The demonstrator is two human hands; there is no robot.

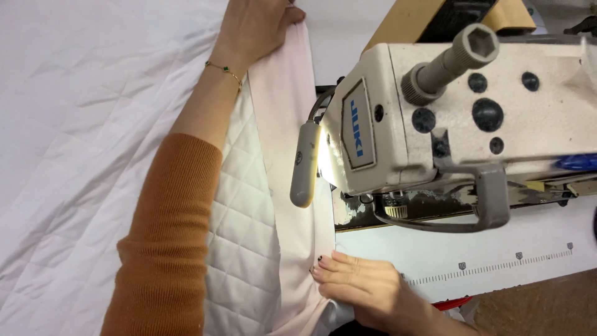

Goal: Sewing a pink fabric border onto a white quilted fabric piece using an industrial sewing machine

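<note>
Head view of fabric laid under an industrial sewing machine. The left hand [252, 25], at the far edge of the scene, closes its fingers on the far end of a smooth pale pink fabric strip [286, 155]; its fingertips are cut off by the frame. The wrist carries a thin gold chain bracelet [225, 70], and the forearm is covered by a ribbed rust-orange knit sleeve [168, 242]. The right hand [357, 292], near and low in the scene, lies fingers together and flat — pressing the near end of the same strip against the table [497, 249], not clamped around it; its nails are dark.

The pink strip runs from far to near along the left side of the machine, overlying the edge of a white quilted fabric [74, 155] stitched in a diamond grid, soft and creased, which fills the left of the scene.

The sewing machine [466, 112] is cream-coloured cast metal, scuffed, with dark round plugs and a grey ribbed hexagonal-socket post on top. A slim lit lamp [305, 165] on a flexible neck hangs at its left end; its glare hides the needle area. A printed ruler scale [491, 269] runs across the white table. A red object at the near table edge is mostly hidden.
</note>
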